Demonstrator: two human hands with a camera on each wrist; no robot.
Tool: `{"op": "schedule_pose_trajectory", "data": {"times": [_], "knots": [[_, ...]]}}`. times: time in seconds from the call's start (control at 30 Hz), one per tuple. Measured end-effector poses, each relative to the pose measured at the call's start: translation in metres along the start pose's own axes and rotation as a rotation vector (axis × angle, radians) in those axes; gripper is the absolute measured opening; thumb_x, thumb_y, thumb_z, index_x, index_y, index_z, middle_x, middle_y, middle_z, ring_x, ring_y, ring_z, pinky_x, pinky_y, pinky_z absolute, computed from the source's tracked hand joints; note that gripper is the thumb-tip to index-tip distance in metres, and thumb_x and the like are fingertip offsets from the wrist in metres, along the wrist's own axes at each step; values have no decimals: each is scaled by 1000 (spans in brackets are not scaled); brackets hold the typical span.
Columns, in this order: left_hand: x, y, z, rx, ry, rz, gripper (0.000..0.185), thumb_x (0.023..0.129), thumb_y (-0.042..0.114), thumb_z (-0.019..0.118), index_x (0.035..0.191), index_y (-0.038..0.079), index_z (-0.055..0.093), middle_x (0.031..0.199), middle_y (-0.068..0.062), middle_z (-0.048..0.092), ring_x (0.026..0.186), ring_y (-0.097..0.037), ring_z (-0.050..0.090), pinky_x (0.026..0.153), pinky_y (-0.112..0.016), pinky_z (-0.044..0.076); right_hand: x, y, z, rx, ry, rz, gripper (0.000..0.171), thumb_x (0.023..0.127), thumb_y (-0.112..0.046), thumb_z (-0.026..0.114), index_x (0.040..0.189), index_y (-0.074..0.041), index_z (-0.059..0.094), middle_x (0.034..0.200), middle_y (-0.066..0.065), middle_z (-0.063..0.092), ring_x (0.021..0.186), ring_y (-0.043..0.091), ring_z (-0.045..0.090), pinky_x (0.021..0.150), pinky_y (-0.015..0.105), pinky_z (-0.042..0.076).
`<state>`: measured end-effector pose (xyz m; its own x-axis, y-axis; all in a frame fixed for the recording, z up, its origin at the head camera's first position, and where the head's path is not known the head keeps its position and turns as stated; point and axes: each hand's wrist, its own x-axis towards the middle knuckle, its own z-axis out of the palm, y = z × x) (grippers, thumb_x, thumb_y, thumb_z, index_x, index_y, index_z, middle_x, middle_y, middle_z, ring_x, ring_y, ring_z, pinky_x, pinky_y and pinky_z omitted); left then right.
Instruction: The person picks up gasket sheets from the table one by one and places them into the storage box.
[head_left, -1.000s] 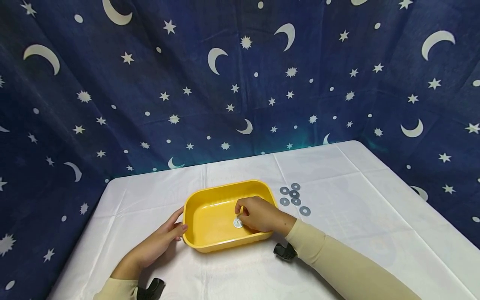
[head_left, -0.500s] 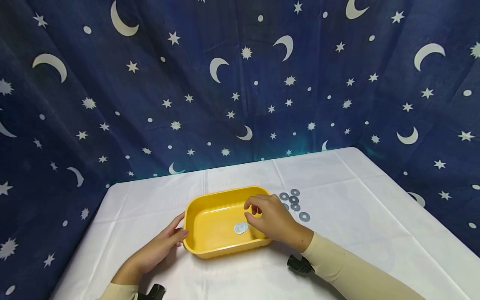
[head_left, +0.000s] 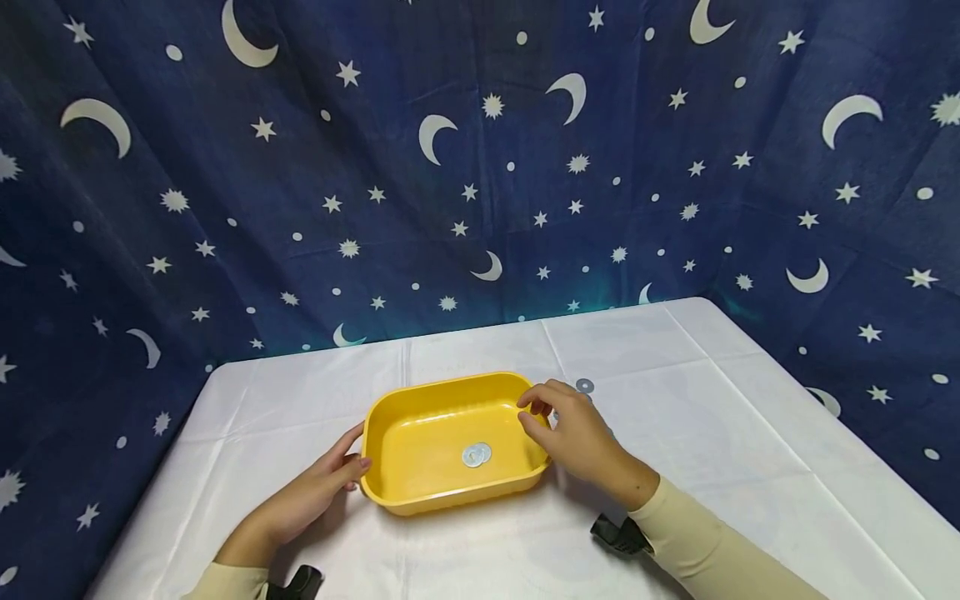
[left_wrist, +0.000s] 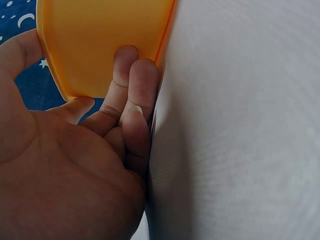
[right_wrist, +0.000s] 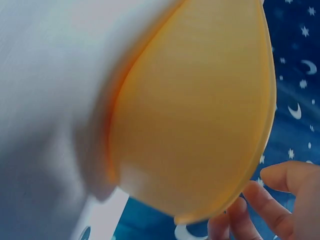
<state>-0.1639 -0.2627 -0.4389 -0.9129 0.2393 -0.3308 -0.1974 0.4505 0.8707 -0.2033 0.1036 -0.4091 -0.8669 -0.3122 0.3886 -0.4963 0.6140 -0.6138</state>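
Note:
A yellow rectangular tray (head_left: pixel 420 504) sits on the white table. In it, right of the middle, lie two overlapping metal washers (head_left: pixel 474 455). My left hand (head_left: pixel 311 492) holds the tray's left end, thumb at the rim and other fingers against the outer wall. The left wrist view shows those fingertips (left_wrist: pixel 142 82) on the yellow wall. At the right end, my right hand (head_left: pixel 573 429) hovers over the rim, fingers bent, thumb and forefinger apart, nothing between them. More grey washers (head_left: pixel 585 386) lie on the table beyond it, mostly hidden by the hand.
A white cloth (head_left: pixel 720 433) covers the table. Behind and at the sides hangs a dark blue curtain (head_left: pixel 390 167) with moons and stars. Black wrist cameras (head_left: pixel 621 533) are strapped under both wrists.
My right hand has drawn back from the washers inside the tray, rising and moving right to the tray's right rim. Its fingers have parted. My left hand stays at the left end.

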Motion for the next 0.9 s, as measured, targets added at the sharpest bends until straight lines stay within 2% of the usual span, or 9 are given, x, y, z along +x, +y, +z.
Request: {"op": "schedule_pose_trajectory", "data": {"times": [0.17, 0.37, 0.63, 0.9], "knots": [[2, 1, 0, -1, 0, -17, 70, 104, 42, 48, 161, 25, 11, 133, -11, 57, 113, -20, 49, 96, -37, 36, 0, 12, -8, 16, -3, 36, 11, 90, -11, 73, 101, -10, 71, 84, -5, 58, 82, 17, 53, 75, 33, 50], [2, 3, 0, 15, 11, -36, 71, 103, 45, 48, 161, 27, 12, 138, -11, 55, 116, -21, 49, 98, -40, 35, 3, 27, -15, 11, -31, 53, 11, 91, -13, 72, 101, -11, 70, 79, -5, 56, 77, 16, 51, 70, 26, 47], [2, 4, -3, 22, -5, -20, 69, 104, 44, 47, 161, 29, 11, 137, -11, 55, 116, -24, 47, 100, -44, 33, 10, 50, -25, -18, -46, 91, 11, 92, -13, 70, 102, -10, 70, 79, -2, 57, 76, 15, 53, 68, 26, 46], [0, 0, -2, 17, -21, -2, 68, 105, 42, 45, 161, 27, 10, 138, -12, 55, 116, -22, 48, 98, -40, 34, 15, 74, -30, 36, -94, 249, 16, 93, -11, 67, 109, -6, 68, 83, 6, 58, 71, 19, 52, 52, 25, 48]]}}
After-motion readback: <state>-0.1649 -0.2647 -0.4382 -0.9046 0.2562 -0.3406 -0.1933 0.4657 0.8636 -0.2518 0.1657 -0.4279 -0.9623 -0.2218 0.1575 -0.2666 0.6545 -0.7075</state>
